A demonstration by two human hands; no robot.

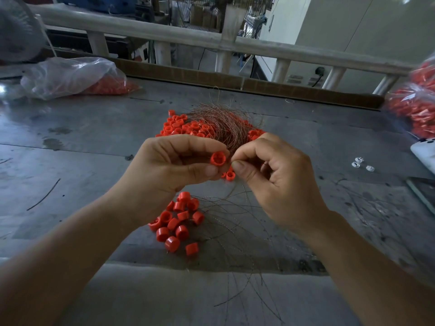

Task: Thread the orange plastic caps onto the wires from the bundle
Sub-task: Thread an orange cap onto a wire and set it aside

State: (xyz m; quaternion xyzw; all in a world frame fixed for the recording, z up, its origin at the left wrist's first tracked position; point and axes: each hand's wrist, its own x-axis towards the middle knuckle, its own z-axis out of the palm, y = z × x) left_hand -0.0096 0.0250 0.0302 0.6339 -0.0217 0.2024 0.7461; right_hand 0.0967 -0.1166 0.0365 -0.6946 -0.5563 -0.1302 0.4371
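My left hand [174, 161] pinches one orange plastic cap [218, 158] between thumb and fingers, its open end facing me. My right hand [273, 177] sits just right of it, thumb and forefinger closed on a thin wire end beside the cap. The wire bundle [221, 123] lies behind both hands, over a pile of loose orange caps [181, 127]. Below my hands a second heap of caps [175, 223] lies with thin wires [235, 222] running out of it toward the table's near edge.
A clear bag holding orange caps [77, 76] lies at the far left. Another bag of orange parts [416, 107] sits at the far right. Small white pieces [360, 163] and a phone-like slab [423, 194] are at the right. A railing [188, 41] borders the grey table [70, 147].
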